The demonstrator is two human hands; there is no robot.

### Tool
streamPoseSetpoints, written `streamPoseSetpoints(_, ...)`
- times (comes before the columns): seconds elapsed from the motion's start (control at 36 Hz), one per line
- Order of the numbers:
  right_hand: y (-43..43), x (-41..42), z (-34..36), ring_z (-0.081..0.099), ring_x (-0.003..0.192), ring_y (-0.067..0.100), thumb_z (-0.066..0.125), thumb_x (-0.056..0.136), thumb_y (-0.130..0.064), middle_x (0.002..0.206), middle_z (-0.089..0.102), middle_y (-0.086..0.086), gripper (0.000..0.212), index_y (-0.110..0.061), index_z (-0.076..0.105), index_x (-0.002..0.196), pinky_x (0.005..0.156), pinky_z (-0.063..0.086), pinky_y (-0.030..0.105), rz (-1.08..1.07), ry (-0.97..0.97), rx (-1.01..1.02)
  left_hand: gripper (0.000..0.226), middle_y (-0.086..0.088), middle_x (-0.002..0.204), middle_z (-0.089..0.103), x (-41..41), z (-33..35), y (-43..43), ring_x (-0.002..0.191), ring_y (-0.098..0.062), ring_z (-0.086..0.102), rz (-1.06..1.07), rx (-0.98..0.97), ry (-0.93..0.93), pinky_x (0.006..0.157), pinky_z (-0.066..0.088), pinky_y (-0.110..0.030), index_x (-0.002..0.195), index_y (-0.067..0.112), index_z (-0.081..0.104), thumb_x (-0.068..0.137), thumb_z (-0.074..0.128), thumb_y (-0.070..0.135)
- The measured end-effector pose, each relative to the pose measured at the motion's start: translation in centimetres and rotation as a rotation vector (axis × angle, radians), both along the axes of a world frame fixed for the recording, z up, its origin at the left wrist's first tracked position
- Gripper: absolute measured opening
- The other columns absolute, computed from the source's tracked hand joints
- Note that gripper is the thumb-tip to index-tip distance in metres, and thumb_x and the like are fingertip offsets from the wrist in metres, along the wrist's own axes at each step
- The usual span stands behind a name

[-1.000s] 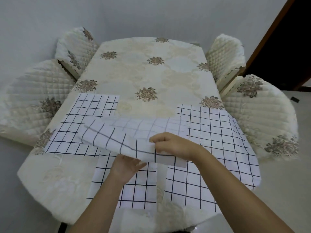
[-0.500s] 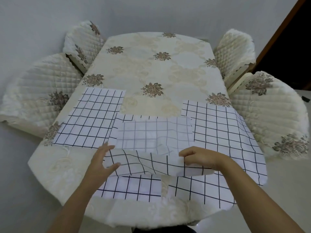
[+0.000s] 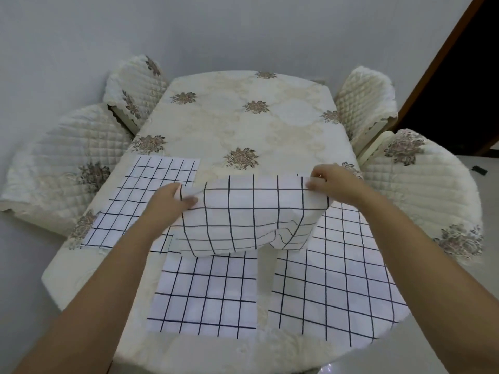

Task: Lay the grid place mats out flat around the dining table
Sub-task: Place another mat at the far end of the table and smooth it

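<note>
Holding the lifted grid mat (image 3: 243, 217) pinched at its top corners, left hand (image 3: 170, 203) and right hand (image 3: 329, 184) should probably carry it taut toward bare tablecloth (image 3: 243, 125) at upper centre, avoiding overlap.

I'm working from a single view: the head-worn wide-angle camera, looking forward and steeply down over the near end of the dining table (image 3: 243, 125). It sits close in. Both forearms run up from the bottom corners of the frame, and the left hand (image 3: 170, 202) and right hand (image 3: 332, 184) meet the lifted place mat (image 3: 251, 217) at centre. The table's far end reaches the upper middle, under the wall (image 3: 189, 28).
</note>
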State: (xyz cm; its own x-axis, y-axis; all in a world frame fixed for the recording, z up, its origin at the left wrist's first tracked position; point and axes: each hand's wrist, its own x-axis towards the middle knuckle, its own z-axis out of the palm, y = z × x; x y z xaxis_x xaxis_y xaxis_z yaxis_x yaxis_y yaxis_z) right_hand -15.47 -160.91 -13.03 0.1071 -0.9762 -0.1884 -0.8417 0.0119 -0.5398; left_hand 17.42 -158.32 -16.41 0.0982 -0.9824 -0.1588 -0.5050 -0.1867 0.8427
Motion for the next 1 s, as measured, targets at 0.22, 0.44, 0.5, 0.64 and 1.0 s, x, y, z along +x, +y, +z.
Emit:
streamPoseSetpoints(0.22, -5.7, -0.5, 5.7, 0.050, 0.087, 0.022, 0.056, 0.089, -0.024, 0.089, 0.056, 0.005, 0.019, -0.008, 0.063, 0.096, 0.068, 0.031, 0.026, -0.225, -0.041, -0.390, 0.010, -0.010, 0.092, 0.064, -2.6, 9.4, -7.2, 0.086, -0.025, 0.061, 0.085, -0.247, 0.119, 0.081, 0.051, -0.040, 0.080, 0.018, 0.059, 0.085, 0.064, 0.012)
streamPoseSetpoints(0.44, -7.3, -0.9, 14.3, 0.046, 0.082, 0.017, 0.058, 0.090, -0.033, 0.083, 0.051, 0.000, 0.031, -0.004, 0.057, 0.100, 0.070, 0.031, 0.024, -0.404, -0.171, -0.929, 0.018, -0.002, 0.077, 0.054, -3.4, 17.9, -9.4, 0.076, -0.016, 0.048, 0.169, -0.661, 0.156, 0.069, 0.042, -0.028, 0.073, 0.021, 0.053, 0.082, 0.067, 0.016)
streamPoseSetpoints(0.5, -7.0, -1.1, 16.2, 0.043, 0.072, 0.009, 0.060, 0.089, -0.031, 0.073, 0.046, -0.009, 0.023, -0.009, 0.056, 0.093, 0.064, 0.030, 0.019, -0.397, -0.320, -1.007, 0.026, 0.003, 0.073, 0.052, -3.6, 19.8, -8.4, 0.072, -0.011, 0.048, 0.156, -0.769, 0.242, 0.072, 0.043, -0.023, 0.072, 0.029, 0.050, 0.083, 0.067, 0.012)
streamPoseSetpoints(0.64, -4.1, -2.6, 18.1, 0.041, 0.055, -0.004, 0.067, 0.084, -0.025, 0.065, 0.043, -0.011, 0.022, -0.025, 0.049, 0.071, 0.056, 0.036, 0.012, -0.174, -0.823, -0.783, 0.015, 0.021, 0.059, 0.064, -2.9, 20.7, -4.5, 0.060, 0.009, 0.056, 0.054, -0.825, 0.371, 0.064, 0.047, -0.009, 0.085, 0.017, 0.060, 0.081, 0.068, 0.005)
streamPoseSetpoints(1.0, 2.8, -5.5, 5.0, 0.062, 0.074, 0.008, 0.086, 0.049, -0.038, 0.078, 0.072, -0.003, 0.029, -0.021, 0.065, 0.061, 0.067, 0.052, 0.018, 0.065, -0.766, -0.112, 0.054, 0.008, 0.073, 0.073, 1.9, 4.3, 2.2, 0.071, -0.004, 0.067, -0.153, -0.274, 0.348, 0.064, 0.051, -0.012, 0.063, 0.023, 0.072, 0.080, 0.049, -0.023)
